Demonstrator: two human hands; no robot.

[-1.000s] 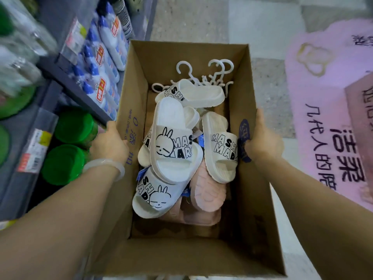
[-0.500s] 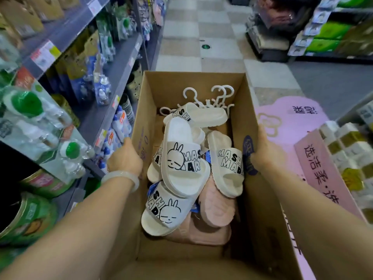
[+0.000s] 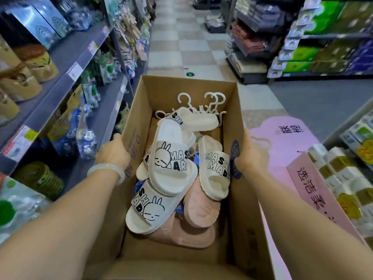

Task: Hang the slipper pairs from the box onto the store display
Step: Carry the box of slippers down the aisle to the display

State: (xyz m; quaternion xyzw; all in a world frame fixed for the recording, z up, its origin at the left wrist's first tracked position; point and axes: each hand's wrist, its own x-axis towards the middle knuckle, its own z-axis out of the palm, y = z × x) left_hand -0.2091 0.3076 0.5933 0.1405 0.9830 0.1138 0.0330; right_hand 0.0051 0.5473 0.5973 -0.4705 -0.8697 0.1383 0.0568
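Carrying the box (image 3: pixel 235 126), left hand (image 3: pixel 113 152) and right hand (image 3: pixel 251 156) clamp opposite walls; hold it level so the slippers (image 3: pixel 171 164) stay put.

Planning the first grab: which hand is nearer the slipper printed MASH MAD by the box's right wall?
Right. The right hand grips the wall beside that slipper; the left hand holds the opposite wall of the box.

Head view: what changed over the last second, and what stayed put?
The view lifted from the floor to the aisle ahead, so the cardboard box was apparently raised. The left hand and right hand kept gripping its side walls. The white slippers and pink slippers lie unchanged.
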